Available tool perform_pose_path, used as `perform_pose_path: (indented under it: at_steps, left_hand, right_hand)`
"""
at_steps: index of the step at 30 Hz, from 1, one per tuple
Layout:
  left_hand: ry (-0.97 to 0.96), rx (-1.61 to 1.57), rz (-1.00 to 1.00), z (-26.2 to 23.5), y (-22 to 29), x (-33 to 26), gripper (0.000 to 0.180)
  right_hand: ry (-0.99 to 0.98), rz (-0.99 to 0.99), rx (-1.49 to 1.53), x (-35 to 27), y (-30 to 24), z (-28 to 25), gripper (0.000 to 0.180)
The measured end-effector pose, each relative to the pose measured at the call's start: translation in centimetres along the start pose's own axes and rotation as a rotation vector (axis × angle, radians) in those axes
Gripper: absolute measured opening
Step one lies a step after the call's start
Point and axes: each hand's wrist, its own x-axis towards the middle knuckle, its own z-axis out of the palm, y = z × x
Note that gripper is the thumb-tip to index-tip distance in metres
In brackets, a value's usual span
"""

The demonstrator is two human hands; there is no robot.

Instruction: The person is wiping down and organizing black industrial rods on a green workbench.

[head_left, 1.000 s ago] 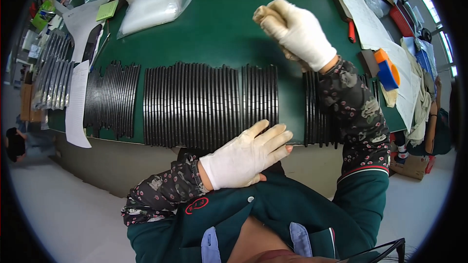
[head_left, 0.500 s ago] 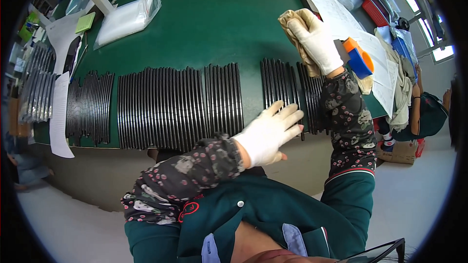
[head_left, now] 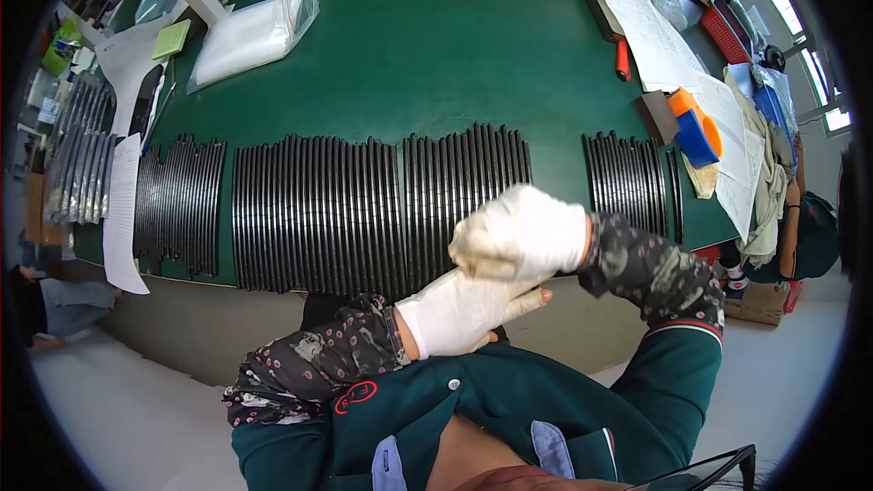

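Observation:
Slim black rods lie side by side in rows along the near edge of the table: a left row [head_left: 179, 209], a wide row [head_left: 314, 209], a middle row [head_left: 468, 173] and a smaller right row [head_left: 627, 184]. My right hand [head_left: 532, 229], in a white glove, is closed around a bunched beige cloth [head_left: 486, 267], over the near ends of the middle row. Just below it, my left hand [head_left: 450, 314], gloved with bare fingertips, is at the table's edge with fingers extended. My right hand partly covers the left one's fingers.
On the green table [head_left: 409, 45] lie a bag of clear plastic sleeves [head_left: 250, 41], paper sheets [head_left: 637, 27], a red-handled tool [head_left: 622, 59] and an orange-and-blue tape holder [head_left: 698, 132]. Bagged rods [head_left: 80, 173] sit at far left. Another person [head_left: 805, 236] is at right.
My right hand came down and left with the cloth, from the far right to beside my left hand. My left hand drew back toward me. The middle row is wider, and the right rows are fewer.

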Motion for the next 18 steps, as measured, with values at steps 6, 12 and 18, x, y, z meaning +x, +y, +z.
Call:
perform_pose_path:
  at_steps: [6, 12, 18]
  left_hand:
    - [0.013, 0.063, 0.021, -0.8, -0.5, -0.2, 0.077]
    - [0.033, -0.1, 0.016, 0.8, -0.1, -0.2, 0.078]
    - [0.023, 0.059, 0.031, -0.8, -0.8, -0.1, 0.078]
  right_hand:
    - [0.141, 0.638, -0.277, 5.4, 5.7, -5.0, 0.023]
    - [0.051, -0.06, 0.034, 3.4, 1.3, 0.2, 0.013]
    - [0.341, 0.167, -0.305, 6.6, 6.6, -2.2, 0.018]
